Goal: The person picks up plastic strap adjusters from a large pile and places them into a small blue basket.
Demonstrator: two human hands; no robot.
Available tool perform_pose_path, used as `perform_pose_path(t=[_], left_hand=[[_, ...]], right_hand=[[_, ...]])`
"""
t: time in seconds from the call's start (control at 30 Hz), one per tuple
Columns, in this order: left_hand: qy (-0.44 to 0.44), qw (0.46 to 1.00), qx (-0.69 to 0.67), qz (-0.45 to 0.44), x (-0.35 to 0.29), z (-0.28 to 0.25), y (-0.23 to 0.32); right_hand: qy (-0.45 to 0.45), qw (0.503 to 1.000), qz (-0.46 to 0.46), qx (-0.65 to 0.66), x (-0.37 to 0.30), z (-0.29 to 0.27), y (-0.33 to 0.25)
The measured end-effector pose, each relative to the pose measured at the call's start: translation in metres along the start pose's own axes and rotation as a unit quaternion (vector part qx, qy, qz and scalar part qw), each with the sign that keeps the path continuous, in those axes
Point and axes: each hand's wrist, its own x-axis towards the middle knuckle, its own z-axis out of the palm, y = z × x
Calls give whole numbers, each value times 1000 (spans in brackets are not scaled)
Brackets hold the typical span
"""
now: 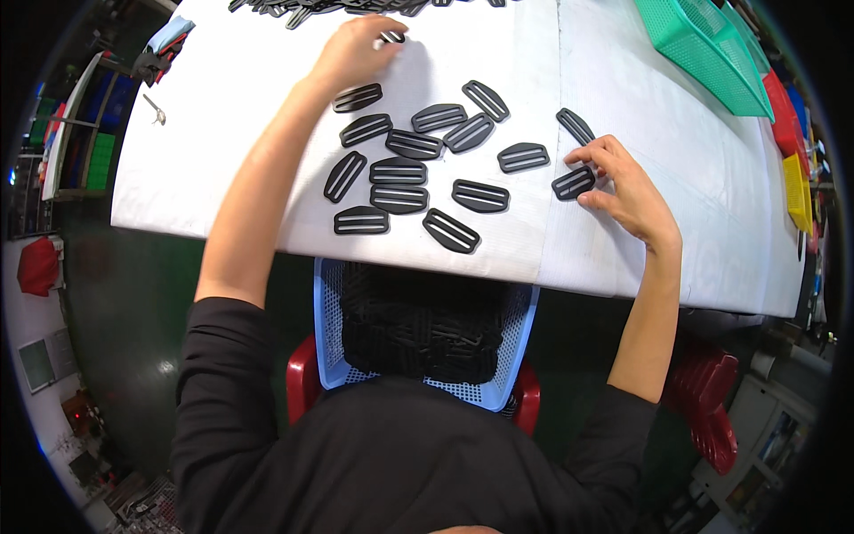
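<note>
Toward the far side of the table my left hand point(356, 55) is closed on a black slide buckle point(392, 37), partly hidden by the fingers. On the right, my right hand point(630, 191) grips another black slide buckle point(573, 183) between thumb and fingers, at or just above the tabletop. Just beyond it lies a loose slide buckle point(576, 126). Between my hands several more slide buckles point(481, 196) are scattered flat, some touching or overlapping. A dense heap of black buckles point(356, 5) runs along the far edge of view.
In front of me, below the table edge, a blue basket point(327, 325) full of black pieces rests between red chair arms point(303, 378). Green baskets point(703, 53) stand at the far right, beside red and yellow bins point(797, 194). A small metal tool point(156, 109) lies at left.
</note>
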Motion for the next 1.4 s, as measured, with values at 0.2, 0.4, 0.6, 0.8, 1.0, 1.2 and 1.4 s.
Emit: perform_pose_path(t=[0.2, 0.4, 0.6, 0.8, 1.0, 1.2, 1.4], left_hand=[[-131, 990, -32, 44, 43, -1, -67], [-211, 977, -6, 29, 48, -26, -72], [-86, 988, -125, -37, 8, -15, -47], [-17, 968, -233, -92, -55, -18, -3], [-69, 995, -74, 6, -63, 18, 33], [2, 990, -134, 49, -89, 27, 80], [-46, 978, -201, -27, -131, -2, 129]], right_hand=[[-46, 998, 10, -44, 13, -9, 5], [-24, 997, -62, 27, 3, 1, -30], [368, 929, -32, 26, 34, 42, 35], [281, 954, -16, -103, 39, 67, 36], [265, 946, -120, -144, 63, 93, -24], [206, 961, -178, -51, 54, 109, -63], [196, 957, -214, 20, 0, 131, -67]])
